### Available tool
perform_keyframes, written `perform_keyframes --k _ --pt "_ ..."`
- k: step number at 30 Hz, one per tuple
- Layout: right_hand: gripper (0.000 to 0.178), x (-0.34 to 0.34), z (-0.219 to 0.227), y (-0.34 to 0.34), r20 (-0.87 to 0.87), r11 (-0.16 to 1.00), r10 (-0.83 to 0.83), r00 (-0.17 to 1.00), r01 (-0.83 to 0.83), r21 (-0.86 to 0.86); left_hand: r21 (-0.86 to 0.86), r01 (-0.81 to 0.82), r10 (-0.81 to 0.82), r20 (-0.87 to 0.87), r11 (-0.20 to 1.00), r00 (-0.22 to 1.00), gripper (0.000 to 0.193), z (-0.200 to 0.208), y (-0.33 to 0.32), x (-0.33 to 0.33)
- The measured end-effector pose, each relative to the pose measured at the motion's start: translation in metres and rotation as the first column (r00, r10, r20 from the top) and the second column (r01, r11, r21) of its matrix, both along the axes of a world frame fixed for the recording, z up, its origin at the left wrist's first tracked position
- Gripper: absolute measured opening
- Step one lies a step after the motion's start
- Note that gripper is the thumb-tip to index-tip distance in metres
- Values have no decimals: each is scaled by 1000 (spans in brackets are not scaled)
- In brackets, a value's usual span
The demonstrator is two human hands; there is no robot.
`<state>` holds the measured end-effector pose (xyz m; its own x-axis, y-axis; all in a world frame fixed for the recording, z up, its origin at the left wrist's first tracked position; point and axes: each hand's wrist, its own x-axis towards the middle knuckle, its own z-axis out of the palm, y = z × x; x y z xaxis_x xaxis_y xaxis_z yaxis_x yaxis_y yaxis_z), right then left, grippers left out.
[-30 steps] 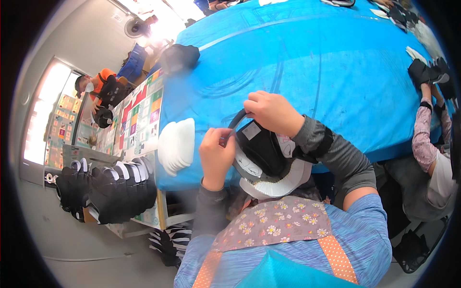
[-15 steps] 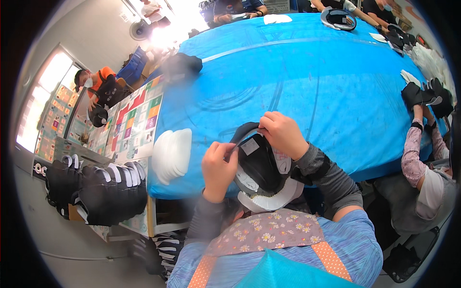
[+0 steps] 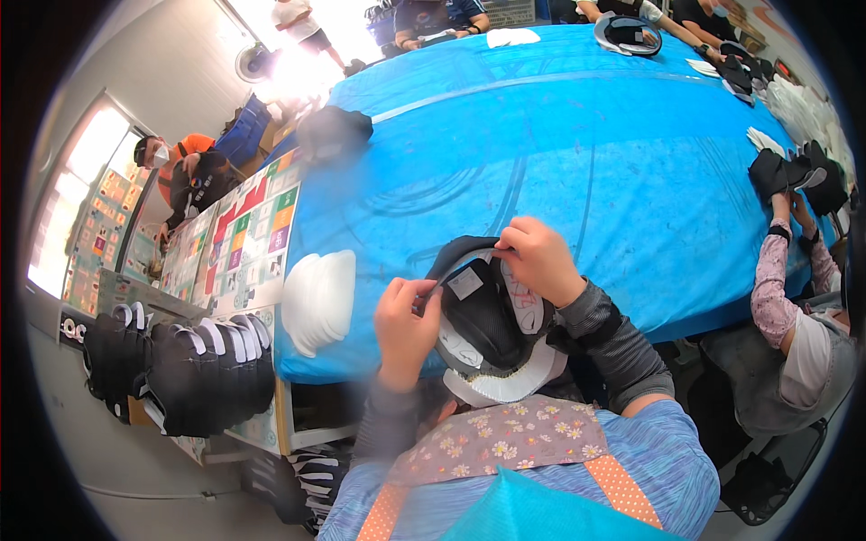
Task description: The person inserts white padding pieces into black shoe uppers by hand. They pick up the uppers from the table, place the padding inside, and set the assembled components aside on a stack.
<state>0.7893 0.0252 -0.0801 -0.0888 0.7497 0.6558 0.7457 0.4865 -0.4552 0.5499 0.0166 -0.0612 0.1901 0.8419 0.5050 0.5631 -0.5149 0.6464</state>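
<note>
Left hand (image 3: 408, 317): pinches the liner (image 3: 487, 316) rim, frame centre.
Right hand (image 3: 539, 260): grips the liner's upper edge.
Pads (image 3: 317, 299): white stack, left on table (image 3: 577, 153).

Both forearms rise from below, the left hand (image 3: 406, 320) pinching at the helmet liner's (image 3: 487, 325) near rim, the right hand (image 3: 538, 261) gripping its far rim.

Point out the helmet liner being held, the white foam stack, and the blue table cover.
helmet liner (image 3: 483, 320), head view, black padded inside.
white foam stack (image 3: 317, 299), head view, top piece.
blue table cover (image 3: 559, 153), head view, bare middle.
</note>
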Motion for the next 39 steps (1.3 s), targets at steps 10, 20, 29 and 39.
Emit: perform_keyframes --k 10,20,29,39 --pt "16 4 -3 -2 -52 999 23 998 -22 36 19 -15 14 3 1000 1000 10 1 -5 -2" --pt "18 6 -7 -3 -85 1000 19 996 -17 17 44 -9 10 -24 999 1000 11 0 -7 -4" --pt "20 11 -4 -9 -97 1000 3 995 -4 -9 16 -15 14 4 1000 1000 11 1 -9 -5" --pt "21 18 -12 -5 -178 997 63 982 -69 -27 -4 -7 7 30 1000 1000 12 0 -5 -6"
